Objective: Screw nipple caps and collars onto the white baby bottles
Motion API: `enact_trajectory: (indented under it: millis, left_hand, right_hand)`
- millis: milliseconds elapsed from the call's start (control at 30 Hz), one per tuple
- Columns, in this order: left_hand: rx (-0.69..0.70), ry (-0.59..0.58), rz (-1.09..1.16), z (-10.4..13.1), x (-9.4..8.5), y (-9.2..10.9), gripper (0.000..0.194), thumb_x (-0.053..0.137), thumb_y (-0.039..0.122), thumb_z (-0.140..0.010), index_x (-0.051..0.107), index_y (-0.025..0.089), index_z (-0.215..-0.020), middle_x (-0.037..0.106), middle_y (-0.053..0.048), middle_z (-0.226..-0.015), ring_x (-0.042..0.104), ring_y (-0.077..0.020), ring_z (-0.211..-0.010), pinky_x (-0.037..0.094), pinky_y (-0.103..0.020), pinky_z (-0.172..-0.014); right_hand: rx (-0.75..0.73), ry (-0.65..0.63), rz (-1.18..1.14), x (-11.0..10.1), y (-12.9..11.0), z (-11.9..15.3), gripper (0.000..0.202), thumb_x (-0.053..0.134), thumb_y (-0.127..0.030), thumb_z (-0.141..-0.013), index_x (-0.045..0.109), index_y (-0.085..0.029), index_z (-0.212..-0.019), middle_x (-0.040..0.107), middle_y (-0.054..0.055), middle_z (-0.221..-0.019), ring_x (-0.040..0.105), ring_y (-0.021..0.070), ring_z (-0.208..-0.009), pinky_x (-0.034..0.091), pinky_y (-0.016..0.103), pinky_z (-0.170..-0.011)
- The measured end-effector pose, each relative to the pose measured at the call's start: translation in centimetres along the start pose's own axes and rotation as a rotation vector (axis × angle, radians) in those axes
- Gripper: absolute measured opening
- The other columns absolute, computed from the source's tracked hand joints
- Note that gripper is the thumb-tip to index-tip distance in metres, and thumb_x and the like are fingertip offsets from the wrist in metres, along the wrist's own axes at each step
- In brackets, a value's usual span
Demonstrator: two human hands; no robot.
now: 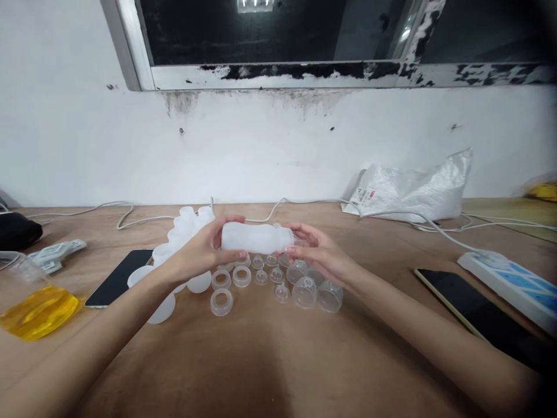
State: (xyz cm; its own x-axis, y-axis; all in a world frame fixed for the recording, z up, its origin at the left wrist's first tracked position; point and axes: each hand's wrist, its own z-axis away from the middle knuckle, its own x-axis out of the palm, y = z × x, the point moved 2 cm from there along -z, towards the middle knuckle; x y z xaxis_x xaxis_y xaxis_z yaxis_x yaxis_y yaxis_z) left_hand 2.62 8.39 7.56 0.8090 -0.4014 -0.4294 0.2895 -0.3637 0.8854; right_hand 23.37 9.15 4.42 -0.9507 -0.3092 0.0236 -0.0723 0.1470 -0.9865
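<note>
A frosted white baby bottle (256, 238) lies sideways in the air above the table. Around its base end, my left hand (217, 241) is closed, thumb in front and fingers behind. At the neck end, my right hand (311, 247) pinches a clear piece (299, 242) against the bottle; its exact shape is partly hidden by the fingers. Below the bottle are several translucent collar rings (221, 302), small clear bottle nipples (282, 293) and clear dome caps (304, 292). More frosted bottles (185, 229) lie grouped behind my left forearm, partly covered by it.
A dark phone (119, 278) and a yellow-filled clear bag (41, 310) lie at left. Another phone (470, 307) and a power strip (513, 284) sit at right. Along the wall are a white plastic bag (409, 186) and a trailing cable (278, 204).
</note>
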Motion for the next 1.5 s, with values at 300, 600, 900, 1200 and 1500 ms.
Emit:
enact_trajectory:
  millis: [300, 600, 900, 1200, 1500]
  left_hand:
    - [-0.048, 0.005, -0.054, 0.2, -0.2, 0.2, 0.052, 0.048, 0.040, -0.078, 0.029, 0.029, -0.125, 0.053, -0.006, -0.105, 0.057, -0.0143, -0.074, 0.047, -0.025, -0.056]
    - [-0.170, -0.012, 0.205, 0.0, 0.4, -0.7, 0.053, 0.036, 0.050, -0.081, 0.027, 0.023, -0.126, 0.052, -0.011, -0.108, 0.058, -0.0196, -0.083, 0.050, -0.029, -0.057]
    - [-0.050, 0.061, 0.103, 0.3, 0.5, 0.0, 0.062, 0.064, 0.027, -0.066, 0.034, 0.024, -0.119, 0.042, -0.007, -0.122, 0.053, -0.0165, -0.091, 0.047, -0.027, -0.070]
    - [0.119, 0.067, 0.038, 0.1, 0.1, -0.2, 0.052, 0.062, 0.024, -0.069, 0.037, 0.020, -0.115, 0.047, -0.008, -0.115, 0.049, -0.0206, -0.101, 0.044, -0.033, -0.080]
    - [0.247, 0.015, -0.391, 0.5, -0.3, 0.5, 0.055, 0.062, 0.030, -0.068, 0.039, 0.024, -0.118, 0.044, -0.007, -0.124, 0.042, -0.0233, -0.112, 0.035, -0.037, -0.092]
  right_hand:
    - [0.008, -0.008, -0.011, -0.2, 0.2, 0.0, 0.040, 0.070, -0.023, -0.059, 0.052, -0.020, -0.094, 0.052, 0.005, -0.109, 0.059, 0.0132, -0.073, 0.044, 0.023, -0.055]
    - [0.017, 0.009, 0.034, 0.0, -0.1, 0.1, 0.039, 0.070, -0.025, -0.057, 0.052, -0.020, -0.091, 0.054, 0.005, -0.105, 0.059, 0.0131, -0.071, 0.046, 0.024, -0.055]
    - [0.003, -0.010, 0.049, 0.0, 0.1, -0.1, 0.037, 0.070, -0.021, -0.057, 0.052, -0.020, -0.089, 0.052, 0.002, -0.099, 0.057, 0.0120, -0.073, 0.044, 0.022, -0.055]
    - [-0.044, -0.058, 0.101, -0.2, 0.4, -0.2, 0.039, 0.073, -0.017, -0.053, 0.052, -0.020, -0.086, 0.052, 0.000, -0.094, 0.055, 0.0102, -0.075, 0.047, 0.023, -0.065]
    - [-0.080, -0.031, 0.122, -0.1, 0.5, 0.1, 0.038, 0.071, -0.023, -0.057, 0.053, -0.021, -0.091, 0.054, 0.001, -0.097, 0.057, 0.0123, -0.074, 0.048, 0.024, -0.060]
